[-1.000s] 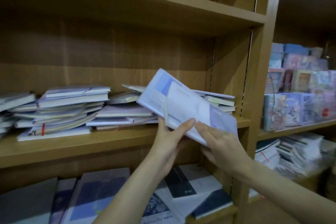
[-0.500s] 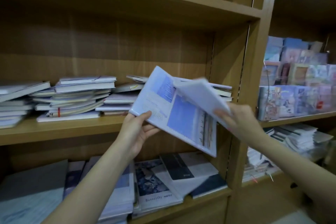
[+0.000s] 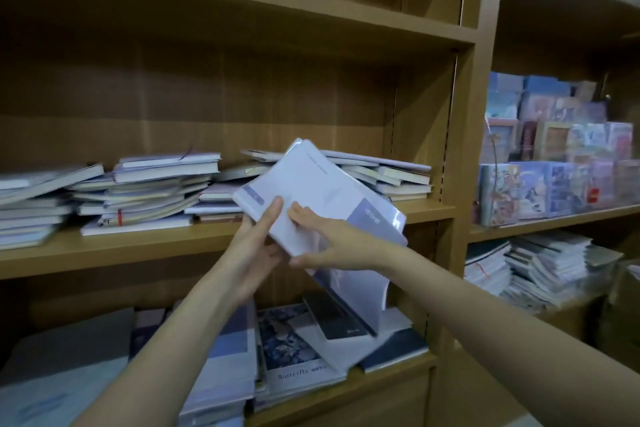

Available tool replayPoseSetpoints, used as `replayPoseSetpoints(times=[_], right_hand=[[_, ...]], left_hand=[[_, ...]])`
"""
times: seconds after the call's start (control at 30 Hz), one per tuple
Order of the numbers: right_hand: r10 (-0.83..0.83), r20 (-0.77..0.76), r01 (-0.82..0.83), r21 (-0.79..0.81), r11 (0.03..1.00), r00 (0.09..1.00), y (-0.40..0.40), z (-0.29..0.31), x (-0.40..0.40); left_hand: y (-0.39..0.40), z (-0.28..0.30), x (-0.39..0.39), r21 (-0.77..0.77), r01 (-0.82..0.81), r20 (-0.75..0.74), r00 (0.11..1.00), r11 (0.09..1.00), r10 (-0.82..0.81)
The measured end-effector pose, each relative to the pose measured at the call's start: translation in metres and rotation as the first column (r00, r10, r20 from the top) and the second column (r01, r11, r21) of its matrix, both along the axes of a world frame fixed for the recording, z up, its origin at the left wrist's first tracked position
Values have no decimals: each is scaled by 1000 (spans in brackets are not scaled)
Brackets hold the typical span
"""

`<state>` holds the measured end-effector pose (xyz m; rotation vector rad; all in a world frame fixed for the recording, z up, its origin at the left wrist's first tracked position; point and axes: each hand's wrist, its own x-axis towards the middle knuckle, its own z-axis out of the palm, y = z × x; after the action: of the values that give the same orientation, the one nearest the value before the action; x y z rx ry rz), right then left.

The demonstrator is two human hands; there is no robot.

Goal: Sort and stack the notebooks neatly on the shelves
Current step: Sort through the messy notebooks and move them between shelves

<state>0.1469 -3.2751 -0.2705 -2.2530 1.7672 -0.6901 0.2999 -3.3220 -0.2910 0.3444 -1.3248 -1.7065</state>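
Head view: both hands hold a pale notebook (image 3: 311, 194) in a clear sleeve, tilted in front of the middle shelf (image 3: 138, 246) and just before the loose piles (image 3: 145, 194) lying on it. The left hand (image 3: 258, 239) grips its lower left corner, thumb on the cover and fingers beneath; the right hand (image 3: 329, 241) pinches the lower edge beside it, thumb on top. A second, floppy sheet or cover (image 3: 356, 288) hangs below the right hand, though the blur leaves it unclear whether that belongs to the same notebook.

It looks light and fairly stiff across the cover, but the glossy wrap probably makes it slippery, so a hold at the spine edge with fingers spread under the back seems safest; a pinch at one corner risks it sliding or bending.

Half a second ago the notebook was spread open, the right hand lifting a page away at the right; now it is closed, and the hands have come together at its lower edge
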Motion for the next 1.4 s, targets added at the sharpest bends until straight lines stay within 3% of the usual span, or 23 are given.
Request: replayPoseSetpoints(times=[0.1, 0.17, 0.23, 0.27, 0.3, 0.37, 0.5, 0.6, 0.7, 0.77, 0.9, 1.0, 1.1, 1.17, 1.3, 1.4], right_hand=[[65, -118, -65, 10, 998, 991, 3, -5, -11], [43, -74, -54, -156, 986, 996, 6, -10, -21], [-94, 142, 136, -328, 935, 985, 11, -22, -45], [-172, 284, 266, -333, 905, 943, 18, -28, -54], [-229, 404, 357, -277, 892, 886, 27, -36, -60], [-161, 594, 302, -145, 942, 788, 45, -57, -62], [8, 717, 86, -95, 992, 697, 55, -87, -54], [1, 783, 77, -62, 995, 621, 49, -104, -52], [-25, 824, 153, -76, 985, 566, 43, -125, -52], [-21, 883, 190, -77, 979, 468, 44, -134, -58], [-19, 998, 184, 8, 983, 55, 54, -145, -85], [-187, 981, 282, 196, 939, -60, 57, -168, -112], [-383, 913, 387, 406, 828, -141, 48, -198, -139], [-508, 857, 385, 500, 775, -90, 40, -211, -149], [-542, 785, 119, 533, 838, 300, 36, -218, -148], [-500, 757, -70, 577, 814, 421, 39, -223, -138]], left_hand=[[-3, -4, -8, 26, -328, 41, 944, 944, 326], [-3, -5, -7, -73, -422, 31, 905, 904, 425], [1, -2, 7, -332, -330, 40, 931, 884, 363], [6, 3, 17, -443, -236, 71, 953, 865, 296], [11, 7, 26, -525, -148, 118, 963, 838, 244], [17, 8, 37, -586, -54, 192, 960, 808, 203], [20, -26, 39, -349, -133, 125, 974, 928, 187], [12, -65, 37, -235, -262, 149, 942, 936, 301], [3, -88, 24, -186, -284, 135, 941, 940, 311], [-1, -102, 11, -159, -232, 141, 957, 960, 255], [-7, -151, -23, -88, -26, 441, 895, 996, 63], [-11, -184, -49, -210, 114, 598, 801, 971, 35], [-13, -212, -70, -287, 254, 781, 621, 924, 72], [-15, -228, -77, -215, 215, 822, 567, 953, 58], [-24, -238, -77, 113, -28, 759, 647, 993, -69], [-44, -235, -73, 180, -141, 763, 644, 974, -48]])
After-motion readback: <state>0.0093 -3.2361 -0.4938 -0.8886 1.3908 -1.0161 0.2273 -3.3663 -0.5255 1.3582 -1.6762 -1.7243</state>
